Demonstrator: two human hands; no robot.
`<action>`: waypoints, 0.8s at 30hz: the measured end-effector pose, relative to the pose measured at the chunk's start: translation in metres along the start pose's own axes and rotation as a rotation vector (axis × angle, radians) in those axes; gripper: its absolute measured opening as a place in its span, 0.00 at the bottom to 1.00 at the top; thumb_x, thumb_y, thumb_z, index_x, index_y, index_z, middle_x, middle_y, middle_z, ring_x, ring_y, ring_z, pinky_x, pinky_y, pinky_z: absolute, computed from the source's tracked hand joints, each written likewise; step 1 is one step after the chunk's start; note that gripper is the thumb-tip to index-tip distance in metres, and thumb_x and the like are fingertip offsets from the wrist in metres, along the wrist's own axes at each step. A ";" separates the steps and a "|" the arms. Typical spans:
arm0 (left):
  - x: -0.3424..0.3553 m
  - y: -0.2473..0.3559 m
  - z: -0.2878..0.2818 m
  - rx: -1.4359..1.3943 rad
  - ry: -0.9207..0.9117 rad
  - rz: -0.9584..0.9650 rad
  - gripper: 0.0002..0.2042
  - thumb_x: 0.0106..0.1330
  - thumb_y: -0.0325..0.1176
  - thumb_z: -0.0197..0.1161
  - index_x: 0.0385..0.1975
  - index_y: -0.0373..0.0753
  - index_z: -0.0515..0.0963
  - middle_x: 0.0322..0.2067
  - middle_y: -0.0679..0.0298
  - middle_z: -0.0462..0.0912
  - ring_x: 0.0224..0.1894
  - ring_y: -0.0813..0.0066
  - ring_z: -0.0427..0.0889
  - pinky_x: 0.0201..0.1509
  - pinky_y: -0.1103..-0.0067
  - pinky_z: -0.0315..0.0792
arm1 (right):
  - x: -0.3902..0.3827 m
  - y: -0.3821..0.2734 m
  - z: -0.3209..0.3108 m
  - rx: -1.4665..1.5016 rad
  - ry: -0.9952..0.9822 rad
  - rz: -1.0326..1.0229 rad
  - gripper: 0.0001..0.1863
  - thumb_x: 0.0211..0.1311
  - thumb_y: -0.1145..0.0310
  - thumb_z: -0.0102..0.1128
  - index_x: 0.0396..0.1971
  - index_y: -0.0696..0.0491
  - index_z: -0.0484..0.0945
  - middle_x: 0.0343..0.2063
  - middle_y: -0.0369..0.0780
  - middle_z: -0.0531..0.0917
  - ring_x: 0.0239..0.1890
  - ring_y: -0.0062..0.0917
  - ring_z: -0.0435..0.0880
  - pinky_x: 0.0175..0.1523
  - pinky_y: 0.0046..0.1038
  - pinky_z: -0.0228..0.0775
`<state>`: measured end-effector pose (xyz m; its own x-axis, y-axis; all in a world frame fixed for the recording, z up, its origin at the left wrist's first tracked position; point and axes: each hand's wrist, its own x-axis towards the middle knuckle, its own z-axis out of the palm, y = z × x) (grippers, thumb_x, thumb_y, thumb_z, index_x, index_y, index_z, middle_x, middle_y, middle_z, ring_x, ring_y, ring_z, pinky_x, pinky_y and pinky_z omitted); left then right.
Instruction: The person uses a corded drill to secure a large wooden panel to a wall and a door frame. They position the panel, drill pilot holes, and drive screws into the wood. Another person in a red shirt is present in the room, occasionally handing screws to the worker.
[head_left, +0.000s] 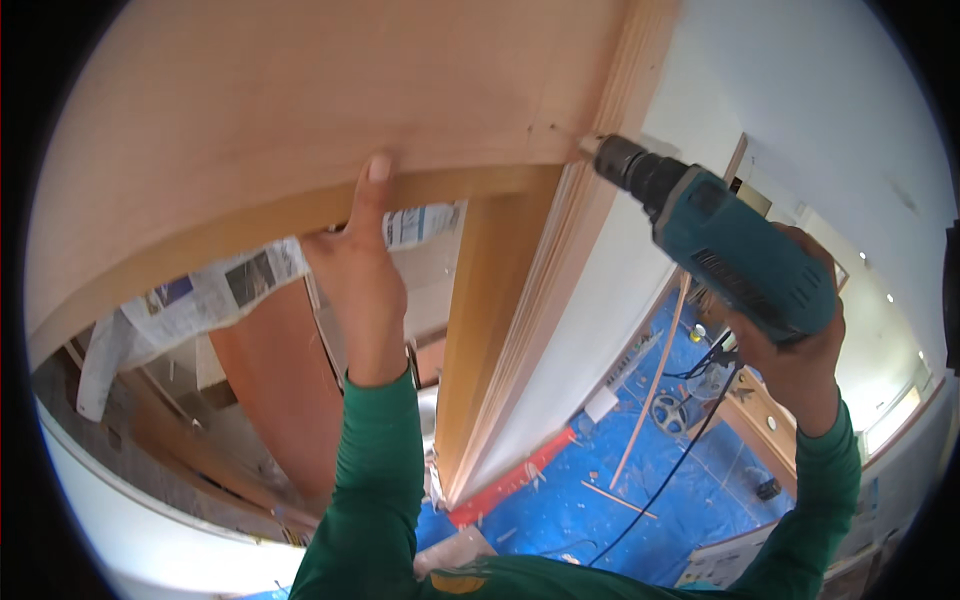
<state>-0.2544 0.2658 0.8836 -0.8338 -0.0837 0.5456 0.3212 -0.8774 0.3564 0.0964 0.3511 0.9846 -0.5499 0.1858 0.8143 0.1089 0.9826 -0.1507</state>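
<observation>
My right hand (805, 375) is wrapped round the handle of a dark teal power drill (735, 250) with a black chuck. The drill points left and slightly up. Its thin bit reaches the right part of a light wooden panel (350, 90), by small dark marks; whether the tip touches is hard to tell. My left hand (362, 275) grips the panel's lower edge, thumb up against the front face and the other fingers hidden behind. Printed newspaper (230, 285) hangs below that edge, left of the hand.
A moulded wooden door frame (540, 290) stands right of the panel. Below, a blue sheet (560, 520) covers the floor, with a red strip (510, 480), wood pieces, a spoked wheel (668, 413) and a black cord (665, 480). A white wall (820, 80) rises at right.
</observation>
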 end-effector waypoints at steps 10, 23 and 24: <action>0.009 -0.015 -0.005 0.115 0.001 0.085 0.27 0.67 0.41 0.75 0.61 0.35 0.74 0.59 0.58 0.79 0.63 0.65 0.79 0.62 0.65 0.74 | -0.002 0.010 0.003 0.130 0.061 -0.028 0.38 0.52 0.75 0.76 0.64 0.62 0.70 0.45 0.46 0.88 0.44 0.25 0.88 0.52 0.28 0.80; -0.003 -0.009 0.013 -0.062 0.049 0.041 0.26 0.69 0.33 0.74 0.62 0.31 0.71 0.57 0.55 0.78 0.57 0.68 0.82 0.62 0.70 0.78 | -0.003 0.021 -0.005 -0.061 -0.054 -0.115 0.41 0.51 0.80 0.72 0.69 0.60 0.66 0.56 0.48 0.81 0.54 0.34 0.85 0.58 0.33 0.81; -0.003 -0.010 0.013 -0.066 0.044 0.045 0.26 0.69 0.33 0.74 0.62 0.31 0.71 0.57 0.55 0.78 0.57 0.67 0.82 0.62 0.70 0.78 | -0.003 0.022 -0.010 -0.105 -0.090 -0.138 0.42 0.51 0.80 0.71 0.70 0.60 0.65 0.59 0.49 0.79 0.57 0.36 0.84 0.60 0.35 0.81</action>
<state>-0.2492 0.2804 0.8880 -0.8389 -0.1430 0.5251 0.3294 -0.9015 0.2808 0.1087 0.3719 0.9844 -0.6368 0.0533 0.7692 0.1106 0.9936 0.0228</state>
